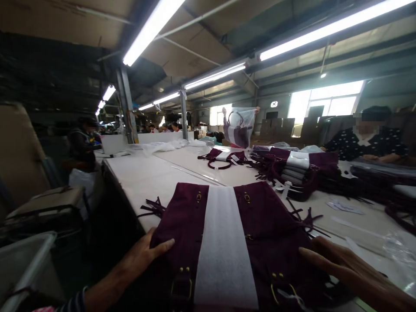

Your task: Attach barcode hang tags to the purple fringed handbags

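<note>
A burgundy leather handbag lies flat on the white worktable right in front of me. A strip of white foam sheet runs down its middle, and brass buckles and dark fringe tassels show on it. My left hand rests with flat, spread fingers on the bag's left edge. My right hand lies open over the bag's right edge, holding nothing. The bag's near end is cut off by the bottom of the view.
A stack of similar bags and a single bag lie farther along the table. A seated co-worker is at the right, and another person lifts a clear plastic bag. A plastic bin stands at lower left.
</note>
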Demonstrator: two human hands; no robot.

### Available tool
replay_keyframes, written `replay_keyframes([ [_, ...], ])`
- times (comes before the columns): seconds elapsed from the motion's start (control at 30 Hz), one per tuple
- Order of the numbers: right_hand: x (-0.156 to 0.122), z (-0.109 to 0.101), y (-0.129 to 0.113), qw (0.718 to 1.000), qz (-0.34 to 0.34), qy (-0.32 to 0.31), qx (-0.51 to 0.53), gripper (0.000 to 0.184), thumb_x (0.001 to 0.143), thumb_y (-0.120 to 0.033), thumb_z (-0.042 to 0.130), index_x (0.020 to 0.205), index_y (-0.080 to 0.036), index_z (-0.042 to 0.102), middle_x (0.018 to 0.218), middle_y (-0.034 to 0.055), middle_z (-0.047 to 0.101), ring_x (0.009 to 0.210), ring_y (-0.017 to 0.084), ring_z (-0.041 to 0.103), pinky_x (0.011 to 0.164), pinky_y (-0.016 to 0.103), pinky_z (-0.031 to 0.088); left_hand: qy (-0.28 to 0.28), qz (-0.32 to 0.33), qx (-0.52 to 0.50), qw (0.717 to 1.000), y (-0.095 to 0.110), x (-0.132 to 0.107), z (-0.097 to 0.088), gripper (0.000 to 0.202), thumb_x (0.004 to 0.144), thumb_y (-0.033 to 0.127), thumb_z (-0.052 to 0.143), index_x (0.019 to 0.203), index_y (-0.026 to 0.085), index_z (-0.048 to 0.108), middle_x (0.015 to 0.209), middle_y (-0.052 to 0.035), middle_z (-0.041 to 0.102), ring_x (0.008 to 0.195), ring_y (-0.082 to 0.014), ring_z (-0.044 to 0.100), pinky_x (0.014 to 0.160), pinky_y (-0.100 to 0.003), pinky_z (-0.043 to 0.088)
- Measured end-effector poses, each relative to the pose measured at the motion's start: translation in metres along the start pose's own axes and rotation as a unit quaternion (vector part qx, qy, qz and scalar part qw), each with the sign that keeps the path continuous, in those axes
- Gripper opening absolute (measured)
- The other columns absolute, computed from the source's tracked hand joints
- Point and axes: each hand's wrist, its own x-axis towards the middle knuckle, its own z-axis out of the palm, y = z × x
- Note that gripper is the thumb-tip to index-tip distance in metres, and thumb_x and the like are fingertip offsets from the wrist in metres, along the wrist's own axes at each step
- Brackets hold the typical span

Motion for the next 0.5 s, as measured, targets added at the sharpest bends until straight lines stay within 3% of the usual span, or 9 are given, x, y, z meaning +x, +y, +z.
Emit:
replay_keyframes([
  [0.1, 0.008, -0.001, -0.006, 0.997, 0.023, -0.068, 0.025, 0.036, 0.072, -0.058, 0.063, 0.07, -0.023, 0.071, 0.074, 0.0062, 0.071, 0.074, 0.028, 0.066, 0.063, 0.034, 0.053, 0.041, -0.029, -0.042, 0.998, 0.007, 0.004, -0.002, 0.066, 0.066, 0.063, 0.077, 0.112, 0.017, 0.065, 0.106, -0.0098, 0.077, 0.102, -0.0339, 0.072, 0.085, -0.039, 0.061],
  [0.2, 0.014, -0.008, -0.015, 0.992, 0.011, -0.113, 0.046, 0.029, 0.067, -0.047, 0.064, 0.079, -0.022, 0.074, 0.083, 0.0052, 0.074, 0.085, 0.03, 0.067, 0.071, 0.034, 0.054, 0.07, -0.014, -0.011, 0.997, 0.032, 0.009, -0.012, 0.062, 0.053, 0.057, 0.085, 0.101, 0.02, 0.069, 0.101, -0.0074, 0.078, 0.101, -0.0346, 0.072, 0.08, -0.035, 0.061],
  [0.33, 0.017, -0.015, -0.028, 0.992, 0.031, -0.101, 0.071, 0.027, 0.068, -0.037, 0.061, 0.085, -0.019, 0.074, 0.084, 0.0052, 0.073, 0.089, 0.029, 0.067, 0.076, 0.035, 0.054, 0.053, 0.072, -0.031, 0.995, 0.056, 0.017, -0.021, 0.047, 0.063, 0.053, 0.079, 0.096, 0.022, 0.07, 0.093, 0.0031, 0.078, 0.089, -0.0257, 0.073, 0.076, -0.027, 0.058],
  [0.4, 0.016, -0.015, -0.026, 0.993, 0.035, -0.097, 0.064, 0.029, 0.069, -0.035, 0.063, 0.089, -0.017, 0.074, 0.086, 0.0063, 0.073, 0.092, 0.03, 0.067, 0.08, 0.037, 0.054, 0.059, 0.082, -0.059, 0.993, 0.044, 0.021, -0.02, 0.045, 0.066, 0.053, 0.078, 0.096, 0.022, 0.069, 0.087, 0.0089, 0.077, 0.085, -0.0227, 0.073, 0.074, -0.026, 0.057],
  [0.5, 0.013, -0.013, -0.01, 0.997, 0.056, -0.053, 0.019, 0.045, 0.068, -0.043, 0.068, 0.105, -0.019, 0.074, 0.107, 0.01, 0.073, 0.114, 0.036, 0.062, 0.092, 0.042, 0.052, 0.095, 0.037, -0.093, 0.99, 0.001, 0.025, -0.015, 0.052, 0.055, 0.061, 0.084, 0.086, 0.024, 0.066, 0.076, 0.0136, 0.076, 0.079, -0.0228, 0.074, 0.068, -0.029, 0.057],
])
